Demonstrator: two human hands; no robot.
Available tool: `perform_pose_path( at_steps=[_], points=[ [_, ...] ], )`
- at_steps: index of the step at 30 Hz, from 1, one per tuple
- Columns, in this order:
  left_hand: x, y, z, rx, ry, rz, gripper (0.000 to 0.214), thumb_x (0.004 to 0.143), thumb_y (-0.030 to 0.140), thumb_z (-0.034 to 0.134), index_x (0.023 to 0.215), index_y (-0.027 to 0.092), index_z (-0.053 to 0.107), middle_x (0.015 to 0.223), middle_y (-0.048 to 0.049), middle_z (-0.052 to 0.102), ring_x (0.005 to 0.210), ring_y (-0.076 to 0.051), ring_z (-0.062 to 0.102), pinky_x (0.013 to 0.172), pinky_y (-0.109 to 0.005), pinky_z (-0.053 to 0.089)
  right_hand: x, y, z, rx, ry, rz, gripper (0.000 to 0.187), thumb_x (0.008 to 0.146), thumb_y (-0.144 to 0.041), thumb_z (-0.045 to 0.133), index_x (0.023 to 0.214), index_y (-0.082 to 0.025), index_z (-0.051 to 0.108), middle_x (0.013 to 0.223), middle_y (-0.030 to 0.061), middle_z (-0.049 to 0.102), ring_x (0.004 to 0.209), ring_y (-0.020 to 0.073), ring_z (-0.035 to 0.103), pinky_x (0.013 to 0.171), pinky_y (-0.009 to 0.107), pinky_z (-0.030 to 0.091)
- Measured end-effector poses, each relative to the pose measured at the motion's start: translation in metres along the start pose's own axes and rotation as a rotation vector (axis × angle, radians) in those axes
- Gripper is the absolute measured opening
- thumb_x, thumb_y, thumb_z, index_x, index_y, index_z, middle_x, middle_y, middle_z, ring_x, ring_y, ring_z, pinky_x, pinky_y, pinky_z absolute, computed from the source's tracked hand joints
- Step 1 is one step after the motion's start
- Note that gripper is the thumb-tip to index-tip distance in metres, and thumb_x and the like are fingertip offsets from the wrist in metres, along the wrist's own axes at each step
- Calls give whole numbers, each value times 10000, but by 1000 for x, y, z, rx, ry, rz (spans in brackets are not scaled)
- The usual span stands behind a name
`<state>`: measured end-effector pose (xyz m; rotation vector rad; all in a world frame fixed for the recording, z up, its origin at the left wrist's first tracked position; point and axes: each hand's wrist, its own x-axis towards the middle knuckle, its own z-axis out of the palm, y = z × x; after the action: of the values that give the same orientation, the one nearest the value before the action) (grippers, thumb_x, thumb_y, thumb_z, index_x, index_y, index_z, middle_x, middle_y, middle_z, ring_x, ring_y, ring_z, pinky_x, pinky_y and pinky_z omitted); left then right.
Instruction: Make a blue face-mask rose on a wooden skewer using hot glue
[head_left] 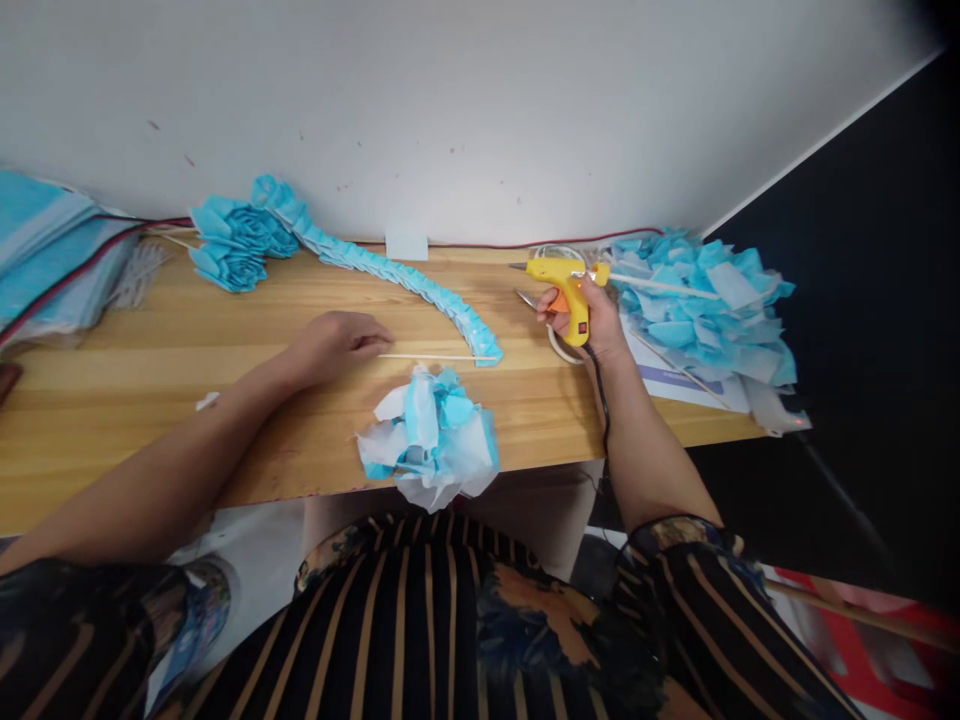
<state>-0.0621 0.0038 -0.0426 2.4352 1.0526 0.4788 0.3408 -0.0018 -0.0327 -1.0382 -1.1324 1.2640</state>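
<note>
My right hand (598, 320) is wrapped round a yellow hot glue gun (571, 300), its nozzle pointing left and a white glue stick (664, 286) in its back end. My left hand (341, 345) pinches one end of a thin pale stick (427, 357) just above the table. The stick's other end is at the tip of a long folded light-blue strip (420, 285); whether they touch I cannot tell. A crumpled bundle of blue and white pieces (435, 430) lies below the stick, at the table's front edge.
Blue rosettes (236, 240) lie at the back left, beside stacked blue sheets (45, 240). A heap of blue and white pieces (705, 310) sits at the right, near a roll of tape (562, 345) and scissors (527, 298). A red-black cable (480, 246) runs along the wall.
</note>
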Motion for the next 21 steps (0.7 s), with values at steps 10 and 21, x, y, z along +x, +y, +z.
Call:
perform_pose_path(
  at_steps=[10, 21],
  points=[
    [0, -1, 2, 9, 8, 34, 372, 980, 413, 526, 1077, 153, 775, 1021, -98, 785, 919, -238, 706, 814, -332, 489, 3, 0, 1, -49, 36, -4, 547, 764, -807, 635, 820, -264, 614, 768, 70, 746, 849, 297, 762, 577, 408, 630],
    [1, 0, 2, 26, 0, 25, 404, 983, 455, 486, 1053, 177, 771, 1022, -89, 789, 917, -227, 704, 794, -317, 484, -2, -7, -2, -18, 12, -17, 522, 720, -762, 697, 858, -260, 656, 776, 78, 742, 899, 324, 761, 594, 432, 639]
  ],
)
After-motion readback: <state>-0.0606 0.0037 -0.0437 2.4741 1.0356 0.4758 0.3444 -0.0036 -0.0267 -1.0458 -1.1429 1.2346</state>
